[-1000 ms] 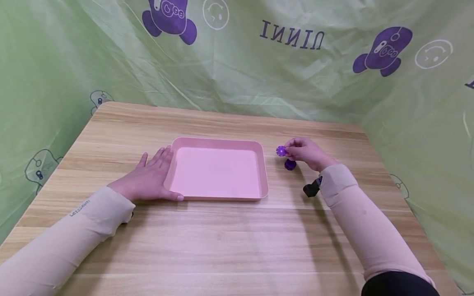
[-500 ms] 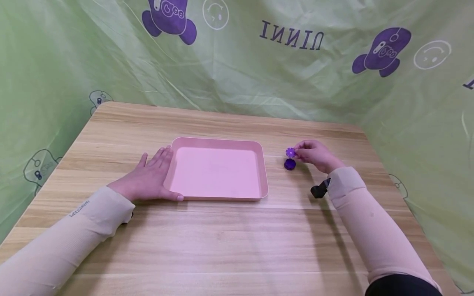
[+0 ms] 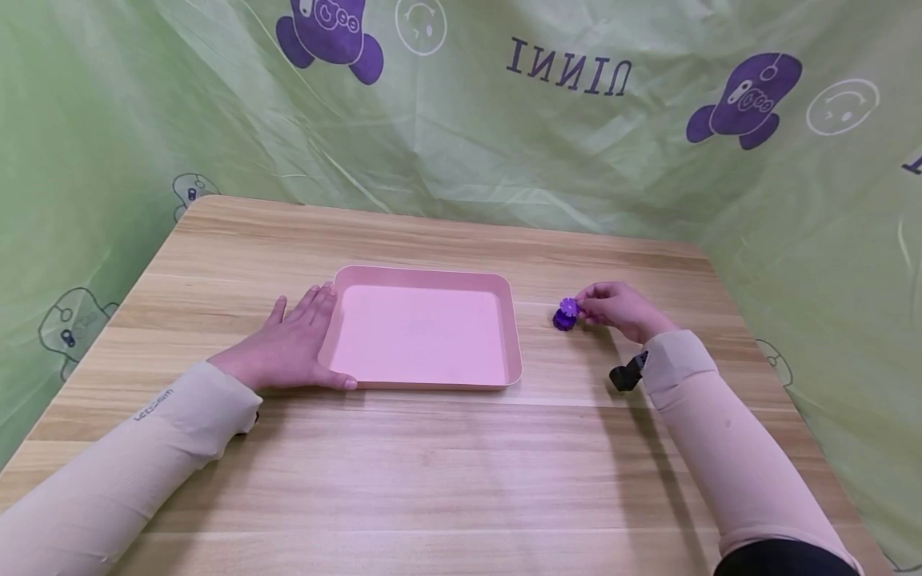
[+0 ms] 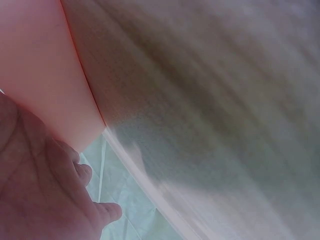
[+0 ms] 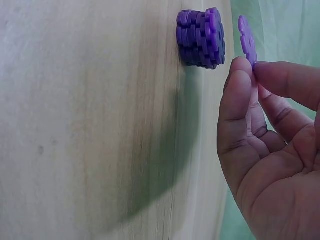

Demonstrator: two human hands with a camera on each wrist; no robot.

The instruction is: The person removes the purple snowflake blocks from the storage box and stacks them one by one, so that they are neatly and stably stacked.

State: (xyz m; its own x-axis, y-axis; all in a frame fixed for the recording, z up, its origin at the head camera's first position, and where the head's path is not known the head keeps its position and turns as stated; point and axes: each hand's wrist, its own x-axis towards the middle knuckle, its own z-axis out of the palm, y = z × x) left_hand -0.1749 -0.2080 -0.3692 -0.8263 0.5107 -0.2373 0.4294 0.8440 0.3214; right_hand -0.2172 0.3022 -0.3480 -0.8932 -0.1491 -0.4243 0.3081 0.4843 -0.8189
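Observation:
My right hand (image 3: 621, 310) pinches a thin purple snowflake disc (image 3: 569, 307) between thumb and fingertips. Just below that disc stands a short stack of dark purple snowflake discs (image 3: 562, 321) on the table. In the right wrist view a gap shows between the held disc (image 5: 247, 42) and the top of the stack (image 5: 200, 39). My left hand (image 3: 291, 344) lies against the left side of a pink rectangular tray (image 3: 515, 352), fingers straight and spread, thumb at its near edge. The left wrist view shows my palm (image 4: 40, 175) beside the tray wall (image 4: 50, 65).
The wood-grain table (image 3: 432, 480) carries the tray near its middle, with the disc stack to the tray's right. A green printed curtain (image 3: 461, 160) hangs behind and along both sides. A black wrist camera (image 3: 627, 374) juts from under my right sleeve.
My right hand has moved right and slightly toward me with the disc, from left of the stack to over it, and lowered closer. The left hand and tray have stayed put.

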